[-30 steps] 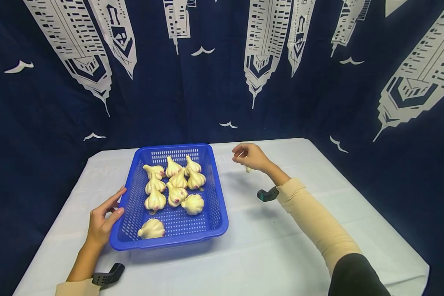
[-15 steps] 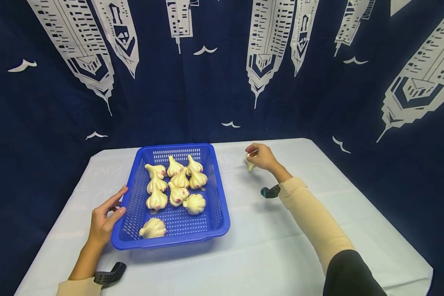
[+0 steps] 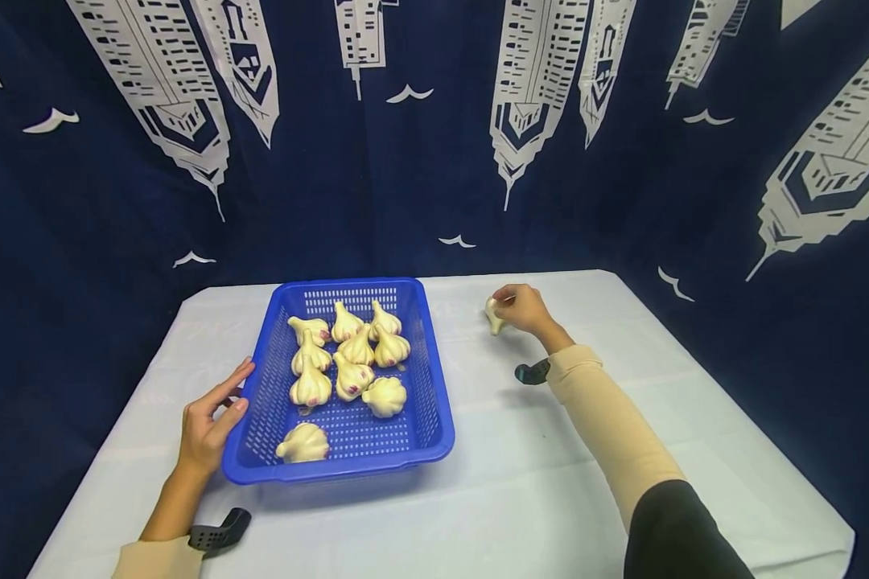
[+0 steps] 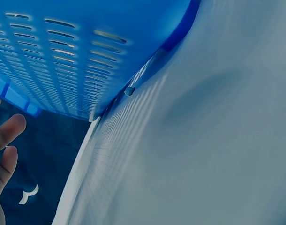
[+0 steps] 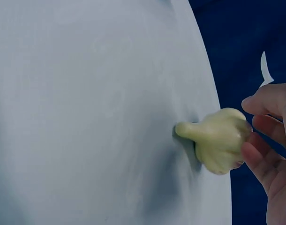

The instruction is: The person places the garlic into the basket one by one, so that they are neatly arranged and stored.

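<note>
In the head view my left hand (image 3: 206, 422) rests at the left side of a blue plastic basket (image 3: 445, 434), fingertips at its rim and thumb extended. The left wrist view shows the basket's slotted wall (image 4: 63, 51) and a few straight fingers beside it. My right hand (image 3: 525, 310) is at a single garlic bulb (image 3: 493, 316) lying on the table, right of the basket. In the right wrist view the bulb (image 5: 220, 140) lies with its stem away from my hand (image 5: 274, 136). Loosely bent fingers reach its root end; firm contact cannot be made out.
Several garlic bulbs (image 3: 356, 347) lie in the basket, mostly toward its far half, with one bulb (image 3: 304, 443) alone near the front left. White cloth (image 3: 536, 490) covers the table. A navy curtain (image 3: 405, 185) with white building prints hangs behind it.
My right hand has shifted rightward across the garlic bulb on the table, uncovering more of it. That bulb stays in place. My left hand and the basket hold their positions; the head view shifts slightly.
</note>
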Tool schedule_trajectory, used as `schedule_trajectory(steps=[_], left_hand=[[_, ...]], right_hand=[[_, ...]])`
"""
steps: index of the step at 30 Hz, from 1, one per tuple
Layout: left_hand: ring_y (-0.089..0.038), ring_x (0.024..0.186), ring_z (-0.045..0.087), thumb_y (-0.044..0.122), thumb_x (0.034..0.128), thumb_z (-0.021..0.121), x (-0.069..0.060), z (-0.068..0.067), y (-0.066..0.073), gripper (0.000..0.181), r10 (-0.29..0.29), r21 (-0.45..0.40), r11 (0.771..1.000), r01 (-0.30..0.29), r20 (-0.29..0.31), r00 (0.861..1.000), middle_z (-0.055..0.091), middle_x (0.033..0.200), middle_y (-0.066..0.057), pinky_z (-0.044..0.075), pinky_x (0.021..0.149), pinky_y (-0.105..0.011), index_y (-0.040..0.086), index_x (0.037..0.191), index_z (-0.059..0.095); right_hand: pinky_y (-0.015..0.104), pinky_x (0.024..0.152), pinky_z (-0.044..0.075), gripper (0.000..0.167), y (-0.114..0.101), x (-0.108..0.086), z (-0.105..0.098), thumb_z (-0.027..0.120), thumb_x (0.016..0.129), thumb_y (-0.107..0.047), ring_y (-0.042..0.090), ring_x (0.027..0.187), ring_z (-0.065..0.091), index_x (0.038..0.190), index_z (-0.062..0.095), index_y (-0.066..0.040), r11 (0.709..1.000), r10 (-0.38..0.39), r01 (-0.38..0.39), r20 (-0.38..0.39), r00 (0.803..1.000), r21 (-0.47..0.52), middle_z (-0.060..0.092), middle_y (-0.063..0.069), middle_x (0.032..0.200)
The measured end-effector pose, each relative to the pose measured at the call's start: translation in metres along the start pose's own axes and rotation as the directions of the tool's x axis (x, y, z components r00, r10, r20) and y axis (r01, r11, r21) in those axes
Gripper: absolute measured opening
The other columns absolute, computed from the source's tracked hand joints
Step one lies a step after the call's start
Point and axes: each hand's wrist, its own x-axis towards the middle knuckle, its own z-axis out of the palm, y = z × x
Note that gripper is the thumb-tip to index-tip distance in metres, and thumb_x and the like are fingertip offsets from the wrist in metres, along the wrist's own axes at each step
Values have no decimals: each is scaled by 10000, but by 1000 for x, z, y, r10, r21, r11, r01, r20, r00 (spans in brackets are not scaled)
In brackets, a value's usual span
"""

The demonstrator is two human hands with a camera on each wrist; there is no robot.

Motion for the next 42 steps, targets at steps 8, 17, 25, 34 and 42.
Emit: schedule_trajectory(steps=[8, 17, 25, 34, 42], left_hand=[[-48, 848, 588, -8, 835, 539, 0, -2, 0, 411, 15, 7, 1000, -15, 2, 1000, 611, 1329, -75, 404, 724, -128, -81, 1223, 652], [-45, 838, 592, -27, 819, 542, 1, 0, 1, 421, 10, -11, 1000, -10, 7, 1000, 611, 1319, -141, 415, 721, -135, -101, 1221, 642], [-34, 842, 595, 10, 829, 559, 6, 0, 4, 422, 13, -13, 1000, -12, 18, 1000, 606, 1340, -46, 417, 720, -143, -75, 1234, 648], [20, 826, 578, -49, 770, 563, 1, 1, -2, 446, -10, -6, 1000, 10, -9, 1000, 614, 1294, -147, 408, 692, -129, -113, 1204, 645], [20, 833, 579, -30, 788, 566, 1, -2, 3, 452, -40, -17, 999, 40, 4, 999, 615, 1318, -76, 411, 699, -140, -79, 1230, 648]], right_hand=[[467, 944, 458, 365, 3, 4, -1, 608, 796, 2, 363, 1091, 590, 1153, 684, 25, 999, 23, -23, 3, 1000, -45, 665, 223, 1152], [501, 1011, 404, 458, 2, 9, 0, 685, 829, -16, 408, 1157, 526, 1277, 606, 38, 992, -7, 13, 44, 999, -127, 565, 266, 1248], [564, 1014, 382, 586, 8, 10, 3, 610, 726, 141, 439, 1213, 399, 1291, 622, -16, 973, 10, 15, 108, 994, -230, 419, 251, 1318], [558, 954, 434, 579, 10, 8, 9, 695, 766, 73, 401, 1186, 404, 1326, 596, -38, 932, -19, 73, 155, 988, -354, 479, 205, 1378], [525, 878, 477, 628, 9, 7, 13, 638, 801, 91, 382, 1155, 414, 1400, 535, -68, 900, -54, 120, 165, 985, -420, 494, 195, 1348]])
